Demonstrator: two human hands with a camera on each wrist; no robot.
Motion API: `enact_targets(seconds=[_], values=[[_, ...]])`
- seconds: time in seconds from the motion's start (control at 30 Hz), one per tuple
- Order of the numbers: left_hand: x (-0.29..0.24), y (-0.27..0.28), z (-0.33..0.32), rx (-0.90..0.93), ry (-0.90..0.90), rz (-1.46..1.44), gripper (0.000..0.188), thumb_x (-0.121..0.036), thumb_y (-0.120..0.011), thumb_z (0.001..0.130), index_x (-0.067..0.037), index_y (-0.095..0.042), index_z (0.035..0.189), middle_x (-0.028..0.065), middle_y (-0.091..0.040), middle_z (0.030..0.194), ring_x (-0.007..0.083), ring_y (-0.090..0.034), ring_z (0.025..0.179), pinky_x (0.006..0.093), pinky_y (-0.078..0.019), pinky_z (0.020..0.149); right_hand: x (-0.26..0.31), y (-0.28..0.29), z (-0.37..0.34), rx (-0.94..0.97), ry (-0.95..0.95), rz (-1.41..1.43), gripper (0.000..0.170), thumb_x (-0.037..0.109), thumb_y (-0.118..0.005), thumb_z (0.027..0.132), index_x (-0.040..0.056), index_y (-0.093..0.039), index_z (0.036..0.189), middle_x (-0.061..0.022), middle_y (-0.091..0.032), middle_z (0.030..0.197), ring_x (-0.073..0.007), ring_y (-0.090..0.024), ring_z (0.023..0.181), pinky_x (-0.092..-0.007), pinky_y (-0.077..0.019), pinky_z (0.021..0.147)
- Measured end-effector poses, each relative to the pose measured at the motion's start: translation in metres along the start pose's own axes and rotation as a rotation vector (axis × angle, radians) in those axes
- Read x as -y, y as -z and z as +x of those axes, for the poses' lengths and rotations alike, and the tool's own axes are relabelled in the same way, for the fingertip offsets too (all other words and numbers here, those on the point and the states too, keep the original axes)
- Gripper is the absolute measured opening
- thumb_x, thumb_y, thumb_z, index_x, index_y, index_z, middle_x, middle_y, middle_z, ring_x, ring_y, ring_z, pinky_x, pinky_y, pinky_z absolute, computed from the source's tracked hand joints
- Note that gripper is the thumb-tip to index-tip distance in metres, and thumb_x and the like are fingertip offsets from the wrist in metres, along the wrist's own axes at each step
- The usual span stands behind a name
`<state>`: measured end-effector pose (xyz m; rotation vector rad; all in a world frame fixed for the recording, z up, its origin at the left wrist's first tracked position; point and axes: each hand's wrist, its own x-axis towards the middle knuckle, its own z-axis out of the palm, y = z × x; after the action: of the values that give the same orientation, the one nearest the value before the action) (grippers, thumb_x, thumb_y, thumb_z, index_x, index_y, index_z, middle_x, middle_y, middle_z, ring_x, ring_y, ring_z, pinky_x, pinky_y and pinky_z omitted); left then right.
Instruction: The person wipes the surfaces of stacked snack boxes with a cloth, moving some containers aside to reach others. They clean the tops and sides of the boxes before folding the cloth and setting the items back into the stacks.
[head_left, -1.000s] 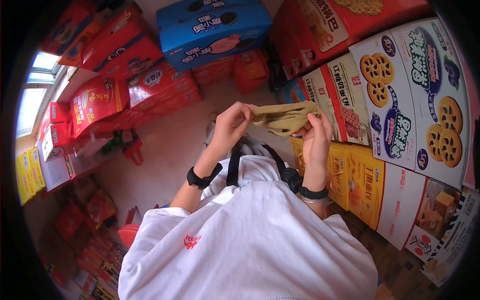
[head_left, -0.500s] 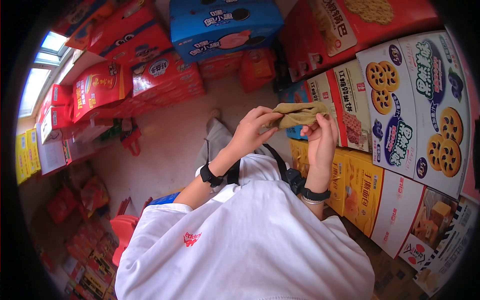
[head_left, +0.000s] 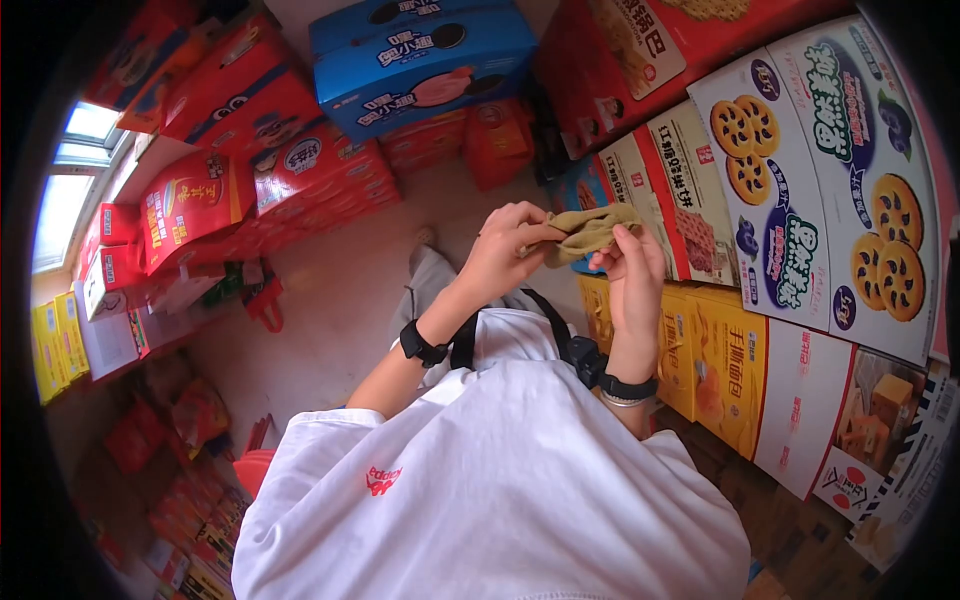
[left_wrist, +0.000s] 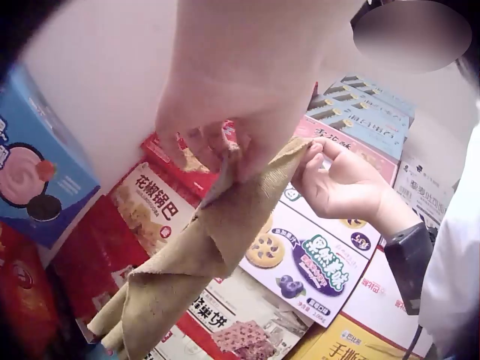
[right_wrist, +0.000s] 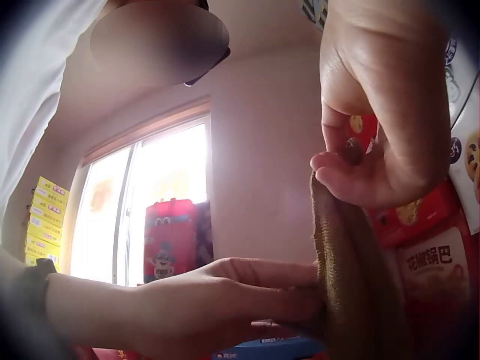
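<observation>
Head view: olive cloth [head_left: 588, 232] at two o'clock from centre, pinched between left hand [head_left: 508, 245] and right hand [head_left: 632, 272]; folds already in it, handling seems unfinished, cloth not yet released.

Open floor [head_left: 320, 270] beside left hand [head_left: 508, 248], stacked cartons [head_left: 765, 240] beyond right hand [head_left: 635, 278]

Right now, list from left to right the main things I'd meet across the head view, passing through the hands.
Bright window → red carton with yellow lettering → left hand → khaki cloth → right hand → white carton with cookie and blueberry pictures.
</observation>
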<state>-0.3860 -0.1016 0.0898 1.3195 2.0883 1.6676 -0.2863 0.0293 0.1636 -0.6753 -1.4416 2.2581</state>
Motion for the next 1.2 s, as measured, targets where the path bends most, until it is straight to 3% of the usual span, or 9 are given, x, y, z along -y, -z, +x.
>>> enact_targets(seconds=[0.27,0.5,0.6,0.67,0.9,0.97,1.0,1.07,1.2], values=[[0.001,-0.005,-0.006,0.090,0.065,-0.002,0.025,-0.020,-0.070,0.069,-0.011,-0.064,0.092,0.0055,-0.054,0.090,0.0235,-0.051,0.086,0.0341,-0.0389,0.078,-0.003,0.011,0.004,-0.105,0.000,0.055,0.012,0.011,-0.051,0.087,0.0008,-0.053,0.094,-0.0028,-0.054,0.076,-0.0085,-0.050,0.060,-0.0224,-0.0444,0.056],[0.015,-0.014,-0.006,0.119,0.110,0.011,0.021,-0.018,-0.070,0.070,-0.009,-0.062,0.087,0.0055,-0.055,0.092,0.0249,-0.052,0.090,0.0349,-0.0390,0.079,-0.003,0.012,0.004,-0.099,0.018,0.063,0.012,0.011,-0.052,0.087,0.0017,-0.053,0.093,-0.0024,-0.053,0.076,-0.0087,-0.050,0.060,-0.0229,-0.0440,0.056],[0.015,-0.013,-0.003,0.083,0.011,0.055,0.021,-0.015,-0.070,0.070,-0.005,-0.060,0.086,0.0085,-0.055,0.086,0.0256,-0.055,0.083,0.0340,-0.0431,0.073,-0.005,0.016,0.006,-0.114,0.018,0.083,0.011,0.012,-0.052,0.087,0.0022,-0.053,0.093,-0.0020,-0.053,0.074,-0.0088,-0.050,0.060,-0.0229,-0.0440,0.056],[0.017,-0.012,-0.003,0.094,0.149,-0.080,0.017,-0.010,-0.068,0.072,-0.004,-0.061,0.086,0.0092,-0.056,0.083,0.0246,-0.057,0.079,0.0325,-0.0448,0.070,-0.006,0.021,0.008,-0.122,0.021,0.094,0.011,0.012,-0.053,0.087,0.0026,-0.053,0.092,-0.0018,-0.052,0.072,-0.0089,-0.050,0.060,-0.0229,-0.0440,0.056],[0.029,-0.004,-0.005,0.026,0.176,-0.117,0.006,-0.009,-0.063,0.074,-0.006,-0.064,0.080,0.0076,-0.058,0.079,0.0256,-0.057,0.073,0.0346,-0.0459,0.068,-0.011,0.040,0.015,-0.269,-0.024,0.021,0.008,0.013,-0.054,0.086,0.0053,-0.054,0.086,-0.0007,-0.051,0.068,-0.0085,-0.050,0.060,-0.0209,-0.0431,0.055],[0.026,0.003,-0.002,-0.001,-0.003,0.170,0.008,-0.008,-0.063,0.071,-0.006,-0.063,0.079,0.0060,-0.057,0.078,0.0221,-0.057,0.073,0.0333,-0.0453,0.068,-0.014,0.047,0.017,-0.269,-0.031,0.005,0.008,0.013,-0.054,0.086,0.0053,-0.054,0.085,-0.0007,-0.051,0.068,-0.0083,-0.050,0.061,-0.0209,-0.0430,0.055],[0.024,0.007,0.000,-0.007,0.002,0.177,0.008,-0.008,-0.063,0.071,-0.006,-0.063,0.079,0.0060,-0.057,0.078,0.0221,-0.057,0.073,0.0333,-0.0453,0.068,-0.016,0.050,0.019,-0.277,-0.030,-0.013,0.009,0.014,-0.054,0.086,0.0052,-0.054,0.085,-0.0007,-0.051,0.069,-0.0081,-0.050,0.061,-0.0208,-0.0429,0.055],[0.021,0.014,0.003,0.094,-0.151,0.435,0.011,-0.008,-0.062,0.070,-0.007,-0.061,0.080,0.0041,-0.057,0.080,0.0220,-0.056,0.077,0.0333,-0.0442,0.075,-0.020,0.054,0.021,-0.274,-0.042,-0.027,0.009,0.014,-0.055,0.086,0.0052,-0.054,0.084,-0.0011,-0.051,0.069,-0.0079,-0.050,0.062,-0.0209,-0.0426,0.055],[0.012,0.023,0.012,0.183,-0.250,0.610,0.011,-0.010,-0.060,0.068,-0.008,-0.059,0.079,0.0035,-0.055,0.081,0.0200,-0.054,0.079,0.0323,-0.0424,0.081,-0.023,0.054,0.022,-0.301,-0.051,-0.071,0.010,0.014,-0.055,0.086,0.0048,-0.053,0.082,-0.0021,-0.051,0.070,-0.0089,-0.050,0.062,-0.0219,-0.0420,0.056]])
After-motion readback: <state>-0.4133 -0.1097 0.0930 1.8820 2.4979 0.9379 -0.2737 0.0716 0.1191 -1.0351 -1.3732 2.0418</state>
